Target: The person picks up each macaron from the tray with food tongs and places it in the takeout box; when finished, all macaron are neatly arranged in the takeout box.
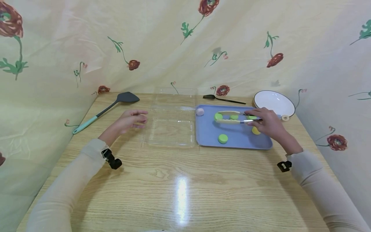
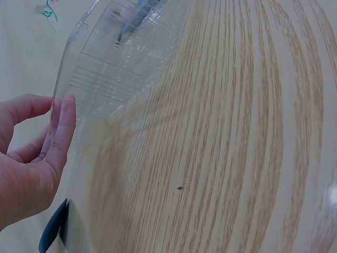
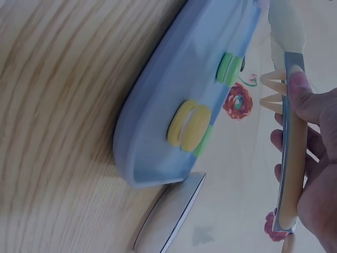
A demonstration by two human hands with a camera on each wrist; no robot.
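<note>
My right hand (image 1: pixel 268 121) holds tongs (image 1: pixel 242 121) with pale cream heads and metal arms, low over a blue tray (image 1: pixel 237 143). The tong tips stand on either side of a green macaron (image 1: pixel 218 116). More green macarons (image 1: pixel 223 139) lie on the tray, plus a yellow macaron (image 3: pixel 192 126) near the hand and a pale pink one (image 1: pixel 200 111) in the far left corner. At the left edge of a hinged clear plastic box (image 1: pixel 171 132), its lid raised behind, my left hand (image 1: pixel 130 121) pinches the rim between thumb and fingers.
A spatula (image 1: pixel 127 97) with a mint handle (image 1: pixel 85 125) lies at the left. Behind the tray is a black fork (image 1: pixel 223 98), and a white bowl (image 1: pixel 272 100) with a dark rim stands at the far right. A flowered cloth (image 1: pixel 162 42) hangs along the table's back.
</note>
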